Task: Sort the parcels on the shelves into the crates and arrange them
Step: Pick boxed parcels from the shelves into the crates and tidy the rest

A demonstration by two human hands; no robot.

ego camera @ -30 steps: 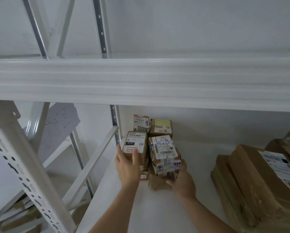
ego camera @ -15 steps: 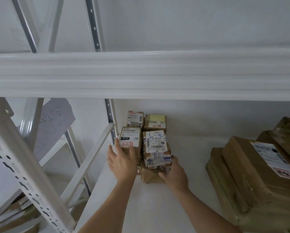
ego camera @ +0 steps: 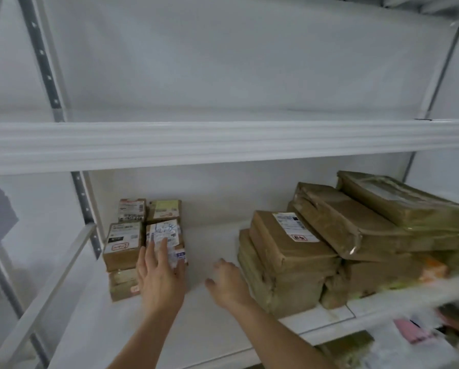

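White metal shelving filled the view, with a pale wall behind it and a thick white beam crossing above the middle shelf (ego camera: pixel 209 315). At the back left of that shelf sat a cluster of small brown parcels (ego camera: pixel 143 235) stacked in tight rows, each bearing a printed label. The left hand (ego camera: pixel 161 278) lay flat against the front right stack, fingers straight and spread over a small parcel with blue scribble on its label (ego camera: pixel 167 230), pressing on it rather than curling round it. The right hand (ego camera: pixel 228 282) hovered just above the bare shelf between the two groups, fingers loosely bent and holding nothing, close to the nearest large box. On the right side of the shelf lay several large flat parcels (ego camera: pixel 342 249) wrapped in brown tape, piled and leaning on one another, the front one with a white shipping label (ego camera: pixel 292 226) on top. Below the shelf edge at the lower right, some blurred pink and white items (ego camera: pixel 420 334) were too smeared to identify
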